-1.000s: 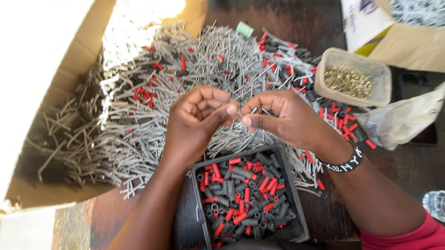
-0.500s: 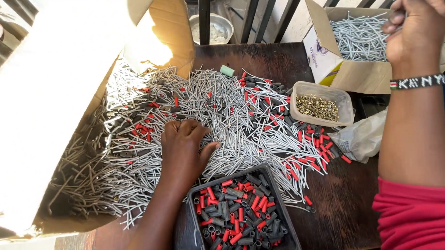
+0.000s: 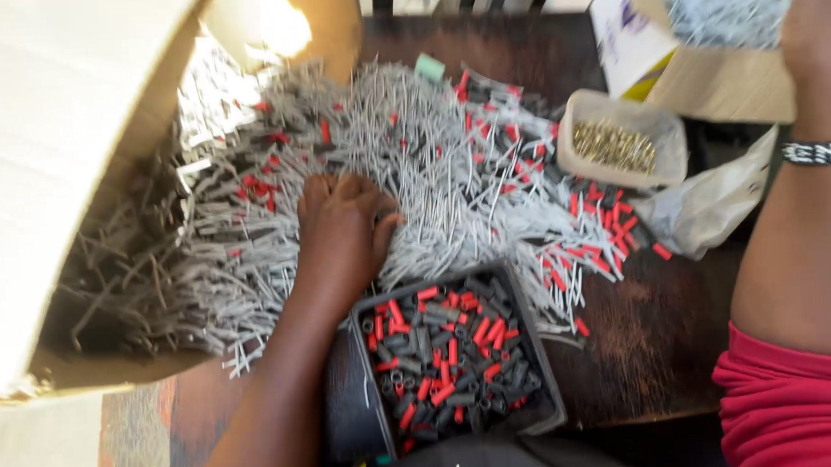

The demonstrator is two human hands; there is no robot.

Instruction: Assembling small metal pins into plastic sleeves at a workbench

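My left hand lies palm down on a big heap of short grey wire pieces, fingers bent into it; a grip cannot be made out. Red and dark sleeves are scattered through the heap. Just below this hand stands a black tray filled with red and dark grey sleeves. My right hand is raised at the top right over an open cardboard box of more grey wire pieces. Its fingers are cut off by the frame edge. A beaded band circles that wrist.
A large open cardboard box lies on its side at the left, wire pieces spilling from it. A small clear tub of brass bits and a crumpled white bag sit at the right on the dark wooden table.
A second ago both hands worked together above the tray. The right hand then rose to the box at the top right, while the left dropped onto the heap and stays there.
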